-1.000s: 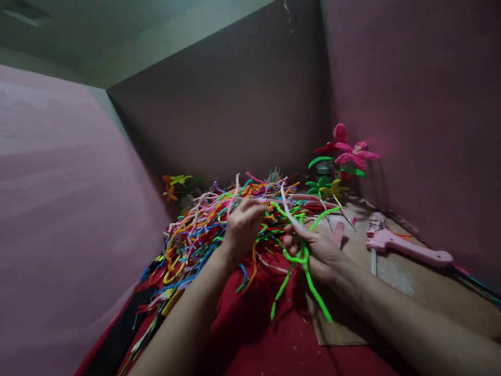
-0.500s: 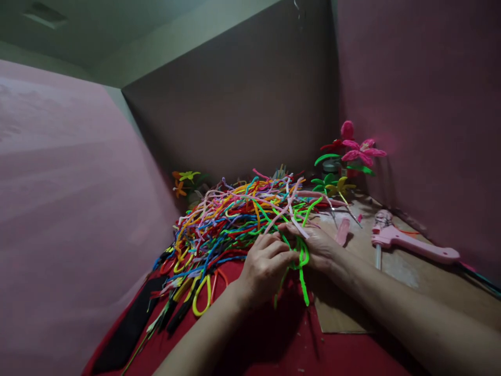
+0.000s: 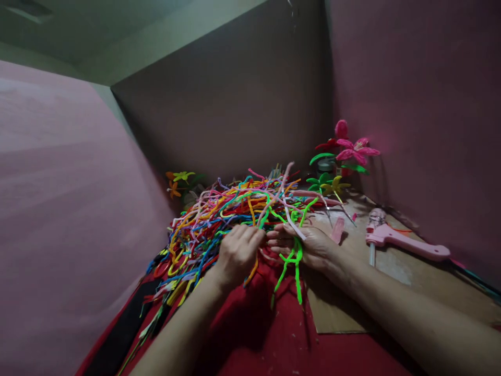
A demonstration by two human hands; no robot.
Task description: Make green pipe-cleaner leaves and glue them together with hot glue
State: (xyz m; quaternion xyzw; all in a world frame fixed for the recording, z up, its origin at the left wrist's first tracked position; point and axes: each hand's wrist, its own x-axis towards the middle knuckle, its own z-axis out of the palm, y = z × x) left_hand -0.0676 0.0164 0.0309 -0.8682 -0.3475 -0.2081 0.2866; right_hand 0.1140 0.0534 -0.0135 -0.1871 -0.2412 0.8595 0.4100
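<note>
A tangled heap of multicoloured pipe cleaners (image 3: 211,214) lies in front of both hands. My left hand (image 3: 238,253) is closed at the heap's near right side, its fingertips pinching a green pipe cleaner (image 3: 265,215). Beside it, my right hand (image 3: 315,246) curls around several bright green pipe cleaners (image 3: 298,279), whose ends hang below the palm. A pale pink pipe cleaner (image 3: 295,227) crosses over the right thumb. The right fingers point toward the left hand, with a small gap between the two.
At right, a pink glue gun (image 3: 409,243) rests on a cardboard sheet (image 3: 344,313). Pipe-cleaner flowers (image 3: 358,151) stand behind it, others (image 3: 180,180) at back left. A red cloth (image 3: 250,334) covers the surface, with a black strip (image 3: 117,324) at left.
My left hand has moved left, away from the green bunch, to the edge of the heap. My right hand keeps the green pipe cleaners. The view has shifted slightly.
</note>
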